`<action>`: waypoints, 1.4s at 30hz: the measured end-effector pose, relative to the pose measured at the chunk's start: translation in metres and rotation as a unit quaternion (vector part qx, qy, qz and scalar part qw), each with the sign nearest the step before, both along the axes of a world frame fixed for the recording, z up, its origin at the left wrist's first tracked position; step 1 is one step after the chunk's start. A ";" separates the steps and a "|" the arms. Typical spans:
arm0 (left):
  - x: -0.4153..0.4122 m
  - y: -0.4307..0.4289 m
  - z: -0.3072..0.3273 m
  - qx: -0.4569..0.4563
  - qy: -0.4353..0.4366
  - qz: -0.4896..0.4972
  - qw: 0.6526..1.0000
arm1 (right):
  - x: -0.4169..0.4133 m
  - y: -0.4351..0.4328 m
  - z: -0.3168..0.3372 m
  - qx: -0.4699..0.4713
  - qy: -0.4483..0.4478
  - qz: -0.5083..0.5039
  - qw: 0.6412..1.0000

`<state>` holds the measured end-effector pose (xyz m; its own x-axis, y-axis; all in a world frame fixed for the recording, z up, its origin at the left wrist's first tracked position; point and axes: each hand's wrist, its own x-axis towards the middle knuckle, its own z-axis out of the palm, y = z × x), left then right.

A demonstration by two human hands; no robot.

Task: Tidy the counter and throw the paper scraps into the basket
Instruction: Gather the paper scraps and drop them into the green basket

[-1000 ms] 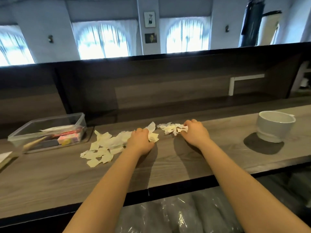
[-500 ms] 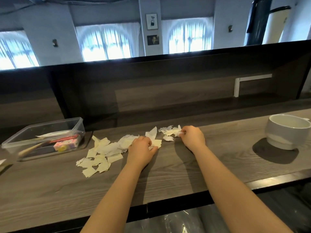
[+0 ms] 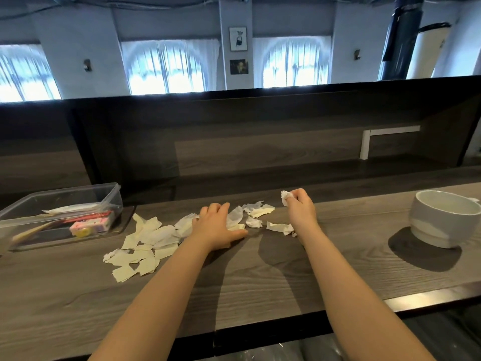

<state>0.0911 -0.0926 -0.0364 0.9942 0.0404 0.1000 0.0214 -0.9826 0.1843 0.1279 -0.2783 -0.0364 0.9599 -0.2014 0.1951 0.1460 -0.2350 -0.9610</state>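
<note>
The counter (image 3: 260, 282) is a grey wood-grain surface with a dark strip along its front edge. The paper scraps (image 3: 145, 246) lie in a loose spread at the middle of the counter, closer to the back edge than to the front. The largest group runs from the left hand (image 3: 217, 226) toward the left end. A smaller group (image 3: 257, 211) lies between the two hands, and several pieces (image 3: 278, 227) lie just beside the right wrist. The left hand rests palm down on the scraps, with its fingers extended and the thumb pointing right. The right hand (image 3: 299, 212) is lifted off the surface near the back edge; its fingers are curled and pinch a crumpled white scrap (image 3: 285, 198). The hands are apart, with scraps between them. A white bowl-shaped container (image 3: 442, 217) stands upright at the right end of the counter, well apart from the scraps. A clear plastic box (image 3: 62, 204) sits at the left end near the back edge, just beside the largest group of scraps. It holds a pink-and-yellow packet (image 3: 91, 225) and other items that cannot be identified.
</note>
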 end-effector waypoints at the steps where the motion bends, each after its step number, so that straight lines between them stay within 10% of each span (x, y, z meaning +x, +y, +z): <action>1: 0.004 -0.001 0.002 0.023 0.027 -0.006 0.999 | 0.000 0.000 0.001 0.017 0.000 0.001 1.000; 12: 0.013 -0.005 0.004 0.026 0.043 -0.030 0.998 | -0.005 -0.001 0.007 0.011 -0.014 0.023 1.000; 27: -0.004 0.011 0.041 -0.238 -0.116 -0.056 0.963 | -0.024 -0.016 0.018 -0.471 0.098 0.118 0.869; 42: 0.005 -0.012 0.025 -0.238 -0.037 -0.030 0.970 | -0.020 -0.017 0.007 -0.398 0.103 0.102 0.906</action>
